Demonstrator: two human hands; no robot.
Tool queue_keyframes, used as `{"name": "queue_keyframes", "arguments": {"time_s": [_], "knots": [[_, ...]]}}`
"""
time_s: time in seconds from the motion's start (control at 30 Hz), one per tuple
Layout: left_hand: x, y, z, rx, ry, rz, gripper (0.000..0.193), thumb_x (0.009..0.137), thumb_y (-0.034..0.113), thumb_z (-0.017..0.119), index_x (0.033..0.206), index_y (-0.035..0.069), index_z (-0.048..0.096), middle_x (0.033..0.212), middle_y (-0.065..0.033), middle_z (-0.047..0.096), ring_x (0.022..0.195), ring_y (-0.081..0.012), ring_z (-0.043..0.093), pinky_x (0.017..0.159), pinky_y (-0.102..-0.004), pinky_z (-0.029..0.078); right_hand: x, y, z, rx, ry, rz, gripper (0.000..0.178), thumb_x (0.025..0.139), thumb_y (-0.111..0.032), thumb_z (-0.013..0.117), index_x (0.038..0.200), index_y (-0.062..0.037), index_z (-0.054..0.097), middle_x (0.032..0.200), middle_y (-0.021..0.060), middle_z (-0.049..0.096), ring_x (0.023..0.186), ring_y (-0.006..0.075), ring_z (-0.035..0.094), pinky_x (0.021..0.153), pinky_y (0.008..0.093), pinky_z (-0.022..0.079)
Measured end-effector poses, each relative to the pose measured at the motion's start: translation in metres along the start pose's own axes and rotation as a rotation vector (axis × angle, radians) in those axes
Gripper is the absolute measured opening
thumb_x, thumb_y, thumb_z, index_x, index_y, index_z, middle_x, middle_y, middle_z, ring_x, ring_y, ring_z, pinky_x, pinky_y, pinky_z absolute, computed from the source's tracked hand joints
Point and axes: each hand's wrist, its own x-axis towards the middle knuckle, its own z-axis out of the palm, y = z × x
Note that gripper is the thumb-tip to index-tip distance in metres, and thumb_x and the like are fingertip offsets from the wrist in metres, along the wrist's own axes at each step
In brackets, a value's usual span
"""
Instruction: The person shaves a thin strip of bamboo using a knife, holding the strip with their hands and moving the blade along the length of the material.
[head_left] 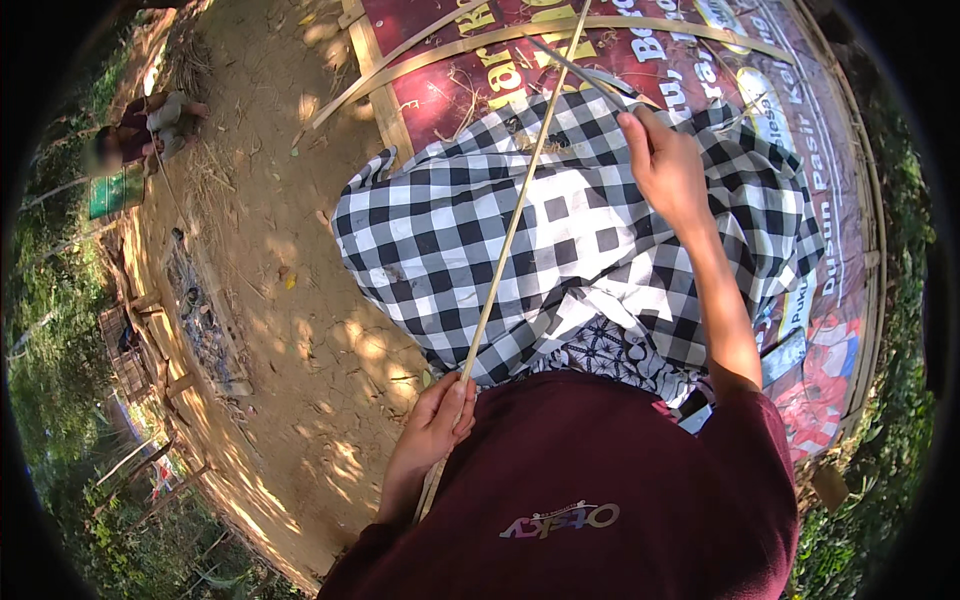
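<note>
A long, thin, pale bamboo strip (512,232) slants across my lap, from beside my left hip to the top of the view. My left hand (432,430) is closed around its lower part near my waist. My right hand (668,165), over my knees, is closed on a knife whose grip is mostly hidden in the fist. The narrow grey knife blade (590,82) points up and left and crosses the strip near its far end; whether it touches the strip, I cannot tell. Under both lies a black-and-white checked cloth (450,240) covering my legs.
A printed red banner sheet (430,95) lies beneath me, with split bamboo strips (480,42) across its far side. Brown dirt ground (270,330) stretches left, with an ash-filled trough (200,315). Another person (165,125) sits at the far left near a green box (117,192).
</note>
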Motion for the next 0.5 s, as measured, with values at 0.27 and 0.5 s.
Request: {"name": "queue_keyframes", "arguments": {"time_s": [0.27, 0.5], "knots": [[0.022, 0.001, 0.005, 0.204, 0.103, 0.045, 0.026, 0.101, 0.026, 0.039, 0.089, 0.005, 0.047, 0.057, 0.0036, 0.037, 0.048, -0.0040, 0.034, 0.044, -0.0212, 0.029, -0.095, -0.104, 0.028, 0.184, -0.448, -0.332, 0.037, 0.086, -0.048, 0.058, 0.079, -0.0116, 0.057, 0.052, 0.0077, 0.056, 0.042, 0.0294, 0.055, 0.038, 0.0390, 0.041], [0.042, -0.001, 0.010, 0.284, 0.109, 0.161, 0.027, 0.101, 0.025, 0.040, 0.085, 0.004, 0.046, 0.058, 0.0041, 0.037, 0.049, -0.0038, 0.034, 0.045, -0.0215, 0.029, -0.048, -0.039, 0.041, -0.332, -0.181, -0.204, 0.042, 0.082, -0.049, 0.062, 0.074, -0.0092, 0.052, 0.054, 0.0050, 0.057, 0.046, 0.0273, 0.059, 0.039, 0.0369, 0.043]]}}
